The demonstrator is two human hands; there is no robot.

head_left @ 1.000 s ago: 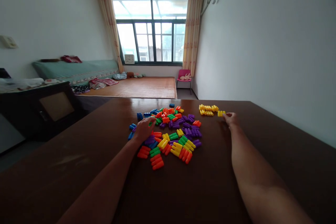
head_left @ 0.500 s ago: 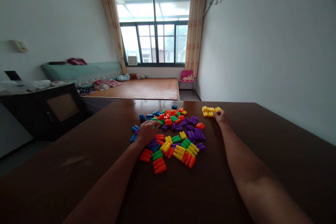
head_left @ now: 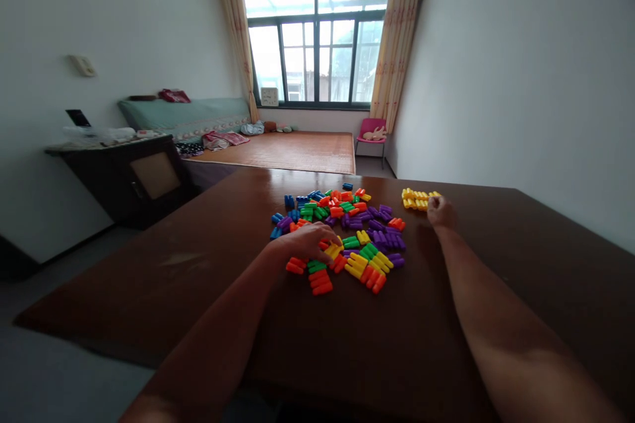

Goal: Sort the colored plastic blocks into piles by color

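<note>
My left hand point(head_left: 313, 241) reaches into a loose pile of colourful plastic building blocks, thumb and fingers closed around a yellow block point(head_left: 334, 249). Right beside it lie a green block point(head_left: 316, 267) and an orange block point(head_left: 321, 281). At the pile's right, my right hand point(head_left: 440, 211) has its fingers curled at the near right end of two rows of yellow blocks point(head_left: 415, 199); its fingertips are partly hidden. Purple blocks point(head_left: 387, 238) fill the pile's right side, and blue blocks point(head_left: 289, 201) lie along its far left.
The blocks lie on a dark brown table point(head_left: 208, 291). Beyond its far edge are a low bed with a mat point(head_left: 307, 151) and a pink chair point(head_left: 372, 129). A dark cabinet point(head_left: 149, 168) stands to the left, a white wall point(head_left: 520, 79) to the right.
My left hand has moved nearer and to the right within the pile, onto a yellow block. My right hand stays by the yellow rows. The whole view has shifted and tilted downward.
</note>
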